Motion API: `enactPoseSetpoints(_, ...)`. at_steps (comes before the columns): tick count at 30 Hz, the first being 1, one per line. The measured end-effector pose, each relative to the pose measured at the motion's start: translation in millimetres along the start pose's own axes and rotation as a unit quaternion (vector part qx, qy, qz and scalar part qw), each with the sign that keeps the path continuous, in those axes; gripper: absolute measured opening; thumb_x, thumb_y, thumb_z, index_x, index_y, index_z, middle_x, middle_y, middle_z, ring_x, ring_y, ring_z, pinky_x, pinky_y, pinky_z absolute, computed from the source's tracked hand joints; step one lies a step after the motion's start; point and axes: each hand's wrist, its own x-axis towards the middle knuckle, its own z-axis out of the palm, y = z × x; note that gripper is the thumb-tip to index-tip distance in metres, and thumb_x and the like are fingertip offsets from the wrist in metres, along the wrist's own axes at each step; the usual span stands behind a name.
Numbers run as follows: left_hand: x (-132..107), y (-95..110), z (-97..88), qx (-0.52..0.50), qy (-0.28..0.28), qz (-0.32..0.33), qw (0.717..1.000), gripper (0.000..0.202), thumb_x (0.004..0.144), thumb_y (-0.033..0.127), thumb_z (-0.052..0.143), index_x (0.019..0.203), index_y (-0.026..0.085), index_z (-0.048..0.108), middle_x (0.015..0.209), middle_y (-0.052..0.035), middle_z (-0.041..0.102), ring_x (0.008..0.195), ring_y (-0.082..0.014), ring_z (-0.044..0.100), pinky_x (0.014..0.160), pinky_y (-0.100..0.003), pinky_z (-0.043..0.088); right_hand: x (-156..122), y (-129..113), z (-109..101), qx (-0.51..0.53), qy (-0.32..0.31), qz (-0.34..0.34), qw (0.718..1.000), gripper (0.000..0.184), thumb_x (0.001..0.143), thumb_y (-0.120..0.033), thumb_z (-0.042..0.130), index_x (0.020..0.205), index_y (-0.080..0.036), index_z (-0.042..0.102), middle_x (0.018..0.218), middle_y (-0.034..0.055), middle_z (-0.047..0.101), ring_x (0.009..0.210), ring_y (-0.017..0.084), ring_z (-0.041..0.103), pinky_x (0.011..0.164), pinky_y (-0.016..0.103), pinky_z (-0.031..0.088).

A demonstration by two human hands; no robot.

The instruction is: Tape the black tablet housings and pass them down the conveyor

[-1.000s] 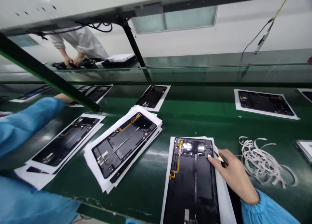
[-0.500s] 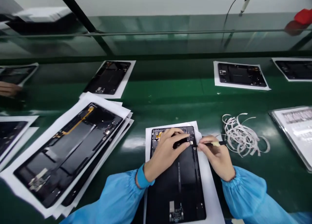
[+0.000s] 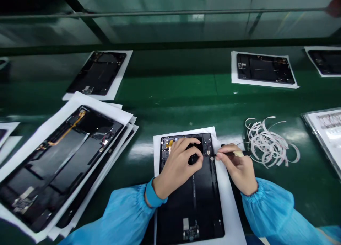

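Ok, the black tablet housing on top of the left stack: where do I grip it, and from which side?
Probably the far long edge of the black tablet housing, coming from the far side. The white sheet shows a bare margin there, leaving room for fingers. It lies flat, so pinch the edge and keep clear of the orange flex cable on its face.

The left hand (image 3: 177,166) is laid on a black tablet housing (image 3: 190,206); a slim tool (image 3: 226,154) is held to its edge by the right hand (image 3: 237,170).
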Motion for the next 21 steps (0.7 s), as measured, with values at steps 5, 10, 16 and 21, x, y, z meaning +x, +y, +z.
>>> enactPoseSetpoints(5, -0.8, 1.3, 3.5, 0.004, 0.022, 0.016, 1.000, 0.012, 0.081, 0.008, 0.064, 0.079, 0.020, 0.062, 0.111, -0.0049, 0.062, 0.105, -0.0246, 0.056, 0.090, -0.041, 0.043, 0.9, -4.2, 0.9, -0.014, 0.025, -0.022, 0.999, 0.009, 0.084, -0.028, 0.070, 0.079, -0.020, 0.070, 0.077, 0.0030, 0.069, 0.073, 0.017, 0.068, 0.064, 0.027, 0.058)
enactPoseSetpoints(10, 0.3, 1.5, 3.5, -0.005, 0.032, 0.013, 0.999, 0.013, 0.079, 0.008, 0.065, 0.077, 0.021, 0.064, 0.109, -0.0044, 0.063, 0.103, -0.0245, 0.057, 0.089, -0.040, 0.045, 3.5, -4.4, 3.2, -0.035, -0.009, -0.036, 0.999, 0.008, 0.082, -0.027, 0.073, 0.077, -0.021, 0.073, 0.077, 0.0041, 0.073, 0.073, 0.019, 0.070, 0.067, 0.031, 0.058)
enactPoseSetpoints(16, 0.4, 0.3, 4.8, -0.006, 0.038, 0.014, 0.999, 0.013, 0.078, 0.009, 0.065, 0.076, 0.021, 0.063, 0.108, -0.0043, 0.063, 0.101, -0.0243, 0.057, 0.088, -0.041, 0.045, 4.3, -2.8, 2.6, -0.052, -0.026, -0.041, 0.997, 0.007, 0.083, -0.027, 0.073, 0.079, -0.022, 0.074, 0.079, 0.0036, 0.075, 0.075, 0.020, 0.070, 0.068, 0.032, 0.057)
enactPoseSetpoints(21, 0.9, 0.7, 4.7, -0.004, 0.035, 0.013, 0.999, 0.013, 0.079, 0.009, 0.063, 0.076, 0.021, 0.063, 0.108, -0.0042, 0.063, 0.102, -0.0245, 0.057, 0.088, -0.041, 0.045, 1.3, -0.7, -5.4, -0.061, -0.028, -0.036, 0.997, 0.009, 0.084, -0.030, 0.071, 0.079, -0.022, 0.074, 0.080, 0.0039, 0.074, 0.076, 0.021, 0.070, 0.070, 0.034, 0.057)
